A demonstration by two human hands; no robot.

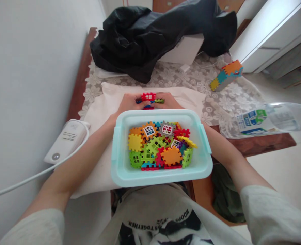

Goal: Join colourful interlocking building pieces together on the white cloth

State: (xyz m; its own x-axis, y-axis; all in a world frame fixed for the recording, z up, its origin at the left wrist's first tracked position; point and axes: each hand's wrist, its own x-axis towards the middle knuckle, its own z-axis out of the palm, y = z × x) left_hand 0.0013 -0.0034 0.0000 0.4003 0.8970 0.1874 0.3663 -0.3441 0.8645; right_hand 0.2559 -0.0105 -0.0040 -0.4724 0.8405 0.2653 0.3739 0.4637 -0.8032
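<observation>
Both my hands meet just beyond the far rim of a pale teal tub (120,170). My left hand (130,102) and my right hand (169,100) are closed around a small cluster of interlocking plastic tiles (148,96), with a red window tile on top and blue and green pieces under it. The cluster rests over a white cloth (109,98). Inside the tub lie several loose tiles (160,146) in orange, yellow, green, red and grey.
A black jacket (150,30) is heaped over a white box at the table's far end. A finished block of coloured tiles (227,75) lies on the lace cover at right. A plastic bottle (268,120) lies near the right edge. A white device (66,141) with a cable sits at left.
</observation>
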